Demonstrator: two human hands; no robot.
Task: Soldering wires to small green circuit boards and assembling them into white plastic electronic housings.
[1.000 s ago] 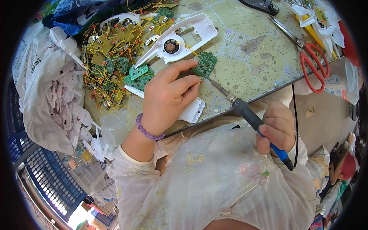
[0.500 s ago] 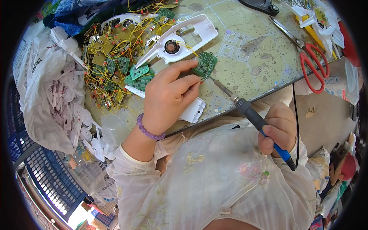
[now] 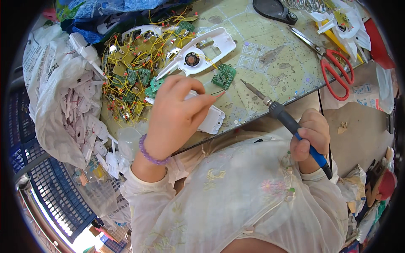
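My left hand (image 3: 175,111), a purple bead bracelet at its wrist, has its fingertips together on a thin red and dark wire (image 3: 219,92). This wire runs to the small green circuit board (image 3: 223,77) lying on the table. In my right hand (image 3: 312,137) is a soldering iron (image 3: 287,119) with a blue and black handle. Its tip points up and left, a short way right of the board and apart from it. Behind the board lies a white plastic housing (image 3: 228,42) with a round speaker (image 3: 192,59) in it. Another white casing piece (image 3: 213,121) is partly hidden beneath my left hand.
A heap of circuit boards with yellow wires (image 3: 130,63) covers the table's left side. Further left, a plastic bag (image 3: 46,92) holds white parts. Red-handled scissors (image 3: 335,69) hang over the right edge. A black flat object (image 3: 274,10) lies at the back.
My left hand has let go of the board and moved left and down to the wire. The soldering iron's tip has drawn away from the board, to the right.
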